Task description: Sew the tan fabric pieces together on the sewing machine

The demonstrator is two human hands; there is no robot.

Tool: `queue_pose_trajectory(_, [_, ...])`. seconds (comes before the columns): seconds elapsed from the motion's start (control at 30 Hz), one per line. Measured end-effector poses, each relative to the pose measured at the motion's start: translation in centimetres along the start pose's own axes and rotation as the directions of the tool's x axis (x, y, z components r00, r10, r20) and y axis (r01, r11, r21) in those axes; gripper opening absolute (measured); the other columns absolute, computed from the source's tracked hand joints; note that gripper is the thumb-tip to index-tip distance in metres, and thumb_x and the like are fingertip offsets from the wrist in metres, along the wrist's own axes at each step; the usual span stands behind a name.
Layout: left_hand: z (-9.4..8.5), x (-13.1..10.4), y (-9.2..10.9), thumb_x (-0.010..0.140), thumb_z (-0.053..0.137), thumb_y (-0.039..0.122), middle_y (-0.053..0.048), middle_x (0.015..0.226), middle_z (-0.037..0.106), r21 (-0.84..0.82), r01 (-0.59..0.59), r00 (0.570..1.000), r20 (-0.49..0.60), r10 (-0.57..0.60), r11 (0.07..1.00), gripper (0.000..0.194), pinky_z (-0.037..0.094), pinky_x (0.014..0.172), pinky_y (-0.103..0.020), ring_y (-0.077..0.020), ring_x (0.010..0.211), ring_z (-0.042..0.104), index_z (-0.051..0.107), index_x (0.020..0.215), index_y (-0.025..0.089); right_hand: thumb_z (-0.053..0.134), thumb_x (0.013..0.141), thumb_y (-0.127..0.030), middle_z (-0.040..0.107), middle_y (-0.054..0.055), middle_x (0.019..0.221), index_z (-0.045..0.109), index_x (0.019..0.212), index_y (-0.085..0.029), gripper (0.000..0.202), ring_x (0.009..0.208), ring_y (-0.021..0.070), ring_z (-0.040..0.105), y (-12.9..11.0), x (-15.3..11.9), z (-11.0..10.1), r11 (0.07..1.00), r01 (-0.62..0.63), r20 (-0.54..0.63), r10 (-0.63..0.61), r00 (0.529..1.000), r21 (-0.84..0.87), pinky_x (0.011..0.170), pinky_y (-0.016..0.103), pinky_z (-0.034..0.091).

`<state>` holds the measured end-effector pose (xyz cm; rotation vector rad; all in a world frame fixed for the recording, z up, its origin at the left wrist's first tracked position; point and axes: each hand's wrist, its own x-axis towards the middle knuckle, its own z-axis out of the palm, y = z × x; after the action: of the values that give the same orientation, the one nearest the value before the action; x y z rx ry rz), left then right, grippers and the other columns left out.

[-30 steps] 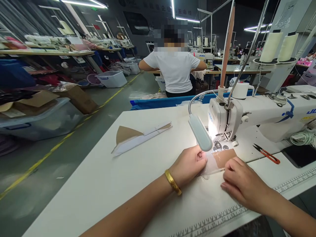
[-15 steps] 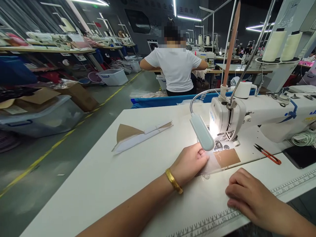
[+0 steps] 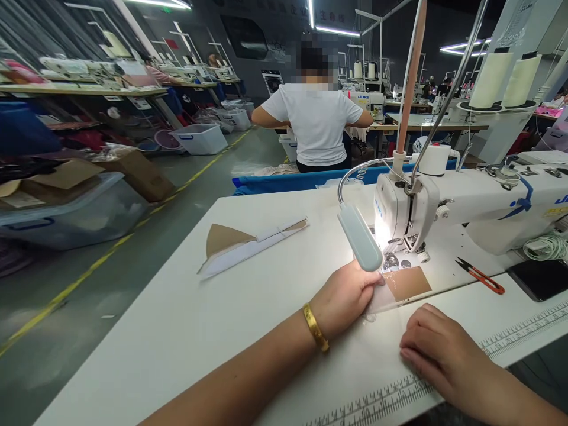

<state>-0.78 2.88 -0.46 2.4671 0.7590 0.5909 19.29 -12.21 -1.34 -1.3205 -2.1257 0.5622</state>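
Note:
My left hand [image 3: 348, 291], with a gold bangle [image 3: 315, 327] at its wrist, lies at the front left of the sewing machine [image 3: 393, 207] bed. Its thumb and fingers are pressed together; the lamp head [image 3: 360, 236] partly covers the fingertips, so what they pinch cannot be made out. Beside them is a pale see-through sheet [image 3: 380, 302], next to a brown patch [image 3: 410, 283] on the bed. Near the table's front edge my right hand [image 3: 444, 349] rests with fingers curled, nothing visible in it, above the printed ruler strip [image 3: 381, 403].
Red-handled thread snips [image 3: 481, 277] and a dark phone [image 3: 541, 279] lie to the right, by a coil of pale cord [image 3: 546, 247]. A folded paper and card piece [image 3: 251, 245] sits on the white table [image 3: 186, 349]. A person in a white shirt [image 3: 316, 127] is seated ahead.
My left hand has slid slightly right along the machine bed, its fingertips now further under the lamp. My right hand has shifted slightly left and stays curled on the table.

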Motion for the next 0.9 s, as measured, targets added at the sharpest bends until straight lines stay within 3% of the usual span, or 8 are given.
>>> queue_pose_trajectory(0.27, [0.3,-0.1,0.3,0.093,0.049,0.007,-0.005,0.086,0.062,0.157,-0.055,0.998,-0.015,0.058,0.986,0.032,0.049,0.069,-0.030,-0.0190,0.077,0.058,0.077,0.090,0.020,0.051,0.107,-0.016,0.059,0.004,0.089,0.059,0.092,-0.020,0.017,0.081,0.0186,0.053,0.7,0.0,1.1,0.995,0.069,-0.054,-0.073,0.996,-0.072,0.069,0.029,0.046])
queue_pose_trajectory(0.43, [-0.1,-0.3,1.3,0.099,0.047,0.014,-0.010,0.094,0.063,0.317,-0.104,0.983,-0.114,0.147,0.943,0.028,0.049,0.073,-0.037,-0.0245,0.087,0.057,0.072,0.086,0.017,0.052,0.107,-0.015,0.059,0.004,0.089,0.059,0.094,-0.020,0.015,0.082,0.0188,0.054,0.7,-0.1,1.1,0.995,0.085,-0.078,-0.089,0.993,-0.059,0.070,0.029,0.046])
queue_pose_trajectory(0.67, [0.7,-1.1,1.3,0.101,0.049,0.012,-0.009,0.113,0.069,0.259,-0.248,0.964,-0.030,0.264,0.934,0.028,0.048,0.085,-0.040,-0.0235,0.096,0.059,0.073,0.113,0.021,0.052,0.107,-0.016,0.058,0.002,0.089,0.058,0.093,-0.021,0.016,0.084,0.0181,0.055,0.6,-0.1,0.8,0.999,0.039,-0.080,-0.039,0.996,-0.007,0.072,0.029,0.048])
queue_pose_trajectory(0.9, [1.2,-0.9,0.9,0.101,0.050,0.013,-0.010,0.114,0.068,0.263,-0.247,0.967,0.006,0.254,0.933,0.027,0.046,0.085,-0.042,-0.0250,0.097,0.059,0.074,0.109,0.020,0.052,0.107,-0.018,0.058,0.002,0.089,0.057,0.091,-0.022,0.017,0.084,0.0183,0.056,0.5,-0.1,0.4,1.000,0.018,-0.062,-0.017,0.998,0.003,0.073,0.029,0.049])
